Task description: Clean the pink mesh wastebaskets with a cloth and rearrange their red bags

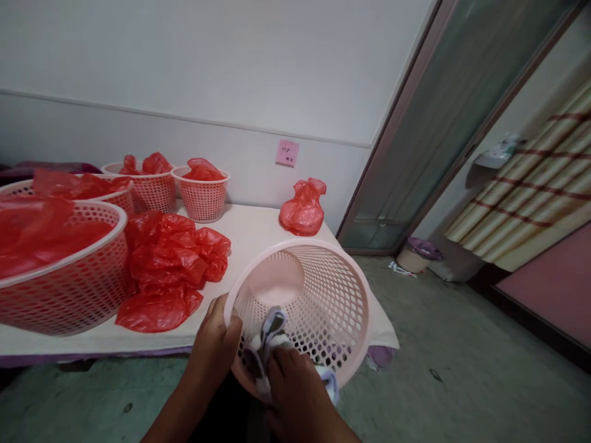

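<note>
1. While the left hand (216, 338) clasps the left rim of the basket (339, 286), thumb over the edge, the right hand (298, 378) reaches into its mouth

2. The basket lies tilted in the left hand's grip at the front edge of the bench (249, 227), mouth toward the person, round base pointing away; whether it touches the bench I cannot tell

3. The right hand's grip is closed over a cloth (276, 338), white with purplish edging, bunched low inside the basket; one part shows right of the hand, by the rim

4. To the left stand four more baskets (205, 200), red plastic in each

5. A heap of red bags (168, 264) lies between these and the left hand, just beside the nearest of the four

6. Beyond the tilted basket, a bulging red bag (302, 212) sits upright near the wall (231, 61), its neck gathered

7. A pink note (287, 153) is on the wall above that bag; its writing is too small to read

8. On the floor (415, 351) at right, a bin (414, 258) with a purple liner stands near a checked curtain (530, 178)
</note>
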`<state>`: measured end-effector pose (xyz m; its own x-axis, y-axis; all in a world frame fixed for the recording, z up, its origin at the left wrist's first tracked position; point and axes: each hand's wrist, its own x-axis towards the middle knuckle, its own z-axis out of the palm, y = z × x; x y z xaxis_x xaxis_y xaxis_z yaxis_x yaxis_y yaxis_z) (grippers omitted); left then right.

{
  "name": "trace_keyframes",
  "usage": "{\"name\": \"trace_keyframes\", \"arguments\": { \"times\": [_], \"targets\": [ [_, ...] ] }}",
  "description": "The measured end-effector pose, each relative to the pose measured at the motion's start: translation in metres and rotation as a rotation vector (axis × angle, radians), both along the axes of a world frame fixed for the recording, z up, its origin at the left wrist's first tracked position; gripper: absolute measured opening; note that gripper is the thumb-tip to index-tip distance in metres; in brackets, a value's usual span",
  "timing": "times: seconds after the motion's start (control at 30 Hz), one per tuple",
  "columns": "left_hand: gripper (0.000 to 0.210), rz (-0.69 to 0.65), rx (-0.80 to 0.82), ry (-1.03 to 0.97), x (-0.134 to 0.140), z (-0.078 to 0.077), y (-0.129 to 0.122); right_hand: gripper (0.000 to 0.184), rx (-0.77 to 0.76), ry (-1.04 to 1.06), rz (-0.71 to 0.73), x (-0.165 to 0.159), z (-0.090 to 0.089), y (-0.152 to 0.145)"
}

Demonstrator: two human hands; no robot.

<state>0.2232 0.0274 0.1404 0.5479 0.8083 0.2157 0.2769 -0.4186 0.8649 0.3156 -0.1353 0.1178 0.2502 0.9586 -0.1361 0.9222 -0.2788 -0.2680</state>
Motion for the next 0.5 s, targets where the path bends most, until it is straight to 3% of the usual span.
{"name": "trace_keyframes", "arguments": {
  "times": [0.07,0.17,0.3,0.4,0.5],
  "targets": [
    [0.034,-0.007,-0.027,-0.031,0.003,0.001,0.000,0.045,0.054,-0.044,-0.016,-0.004,-0.011,0.008],
    [0.032,-0.019,-0.155,-0.099,0.002,-0.009,-0.010,0.041,0.181,-0.034,-0.031,-0.006,-0.021,0.016],
    [0.035,-0.016,-0.350,-0.172,-0.008,-0.028,-0.035,0.041,0.359,0.161,-0.116,-0.003,-0.012,0.021],
    [0.037,0.056,-0.355,-0.161,-0.014,-0.036,-0.045,0.044,0.469,0.397,-0.061,0.000,-0.008,0.028],
    [0.038,0.039,-0.301,-0.133,-0.016,-0.038,-0.041,0.038,0.479,0.387,-0.039,0.006,-0.016,0.040]
  ]
}}
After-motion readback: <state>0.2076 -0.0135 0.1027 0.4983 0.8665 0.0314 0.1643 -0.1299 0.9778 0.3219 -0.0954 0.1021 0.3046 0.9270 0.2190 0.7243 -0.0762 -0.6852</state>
